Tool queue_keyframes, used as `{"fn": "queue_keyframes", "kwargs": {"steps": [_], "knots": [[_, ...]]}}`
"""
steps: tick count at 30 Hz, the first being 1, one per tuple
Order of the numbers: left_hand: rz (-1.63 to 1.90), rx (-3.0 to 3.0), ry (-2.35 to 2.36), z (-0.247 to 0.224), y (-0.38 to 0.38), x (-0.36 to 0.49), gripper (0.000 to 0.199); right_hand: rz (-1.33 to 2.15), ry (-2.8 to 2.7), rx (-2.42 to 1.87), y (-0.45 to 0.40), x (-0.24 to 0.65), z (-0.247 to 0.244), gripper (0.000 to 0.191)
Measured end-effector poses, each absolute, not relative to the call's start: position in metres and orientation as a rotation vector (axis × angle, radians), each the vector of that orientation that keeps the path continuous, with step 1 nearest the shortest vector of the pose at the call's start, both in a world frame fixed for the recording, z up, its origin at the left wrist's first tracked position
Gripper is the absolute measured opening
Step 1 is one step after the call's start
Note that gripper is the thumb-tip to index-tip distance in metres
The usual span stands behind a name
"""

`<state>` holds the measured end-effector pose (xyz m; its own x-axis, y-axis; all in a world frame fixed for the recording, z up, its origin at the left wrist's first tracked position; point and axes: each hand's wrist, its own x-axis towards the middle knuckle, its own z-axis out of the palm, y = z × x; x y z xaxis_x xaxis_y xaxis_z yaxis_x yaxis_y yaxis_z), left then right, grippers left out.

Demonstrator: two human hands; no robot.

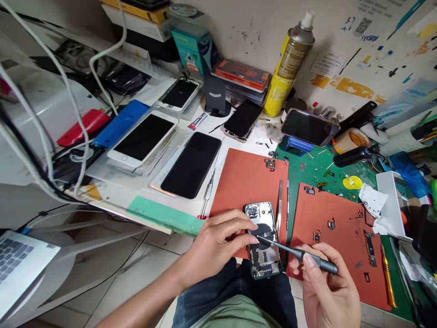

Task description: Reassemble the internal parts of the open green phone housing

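Observation:
My right hand (327,278) grips a dark grey screwdriver (303,256), its thin shaft pointing left over an opened phone housing (266,262). The housing lies with its inside up, showing a round black pad and metal plates, at the front edge of a red-brown mat. My left hand (221,237) reaches over the housing's left side. Its thumb and forefinger are curled into a loose pinch around the screwdriver's tip; anything tiny between them is too small to make out. Tweezers (280,205) lie just beyond the housing.
A second red-brown mat (334,264) on the right carries small phone parts and a gold screwdriver (387,273). Left of the work lie a black phone (193,164), a white phone (145,139) and a silver screwdriver (208,193). A yellow spray can (287,68) stands behind.

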<state>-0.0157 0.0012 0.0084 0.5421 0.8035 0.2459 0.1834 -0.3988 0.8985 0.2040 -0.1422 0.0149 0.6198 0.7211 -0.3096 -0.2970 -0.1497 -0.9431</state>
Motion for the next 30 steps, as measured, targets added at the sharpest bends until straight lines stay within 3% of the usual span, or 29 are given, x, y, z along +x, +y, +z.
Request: {"fn": "queue_keyframes", "kwargs": {"steps": [30], "knots": [[0.927, 1.892, 0.635, 0.0042, 0.0037, -0.0178, 0.02, 0.907, -0.468, -1.494, -0.1451, 0.1976, 0.017, 0.036]]}}
